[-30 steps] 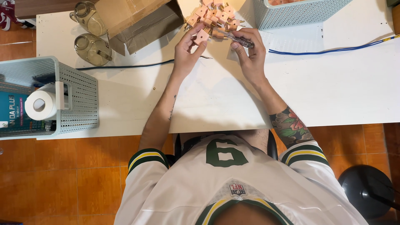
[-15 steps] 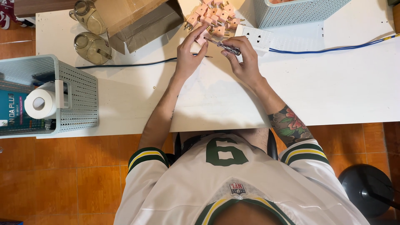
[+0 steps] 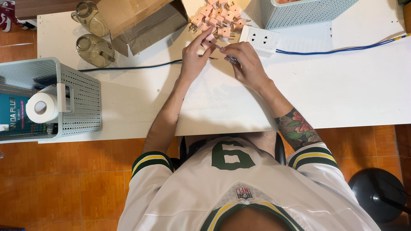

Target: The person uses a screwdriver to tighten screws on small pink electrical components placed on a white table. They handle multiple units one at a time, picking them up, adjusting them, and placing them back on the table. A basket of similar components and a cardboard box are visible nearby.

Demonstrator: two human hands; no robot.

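Pulling back toward the body from the pink plug pile (image 3: pixel 218 17), left hand (image 3: pixel 193 60) now pinches one pink plug (image 3: pixel 208 40) w/ right hand (image 3: pixel 246 64) gripping a screwdriver (image 3: pixel 223 52) at it, just beside the white power strip (image 3: pixel 259 39).

Right of my socket block (image 3: pixel 260 39), bare table (image 3: pixel 351 90) lets me pass; behind it the plug pile (image 3: pixel 218 17) and basket (image 3: pixel 299 10) block me.
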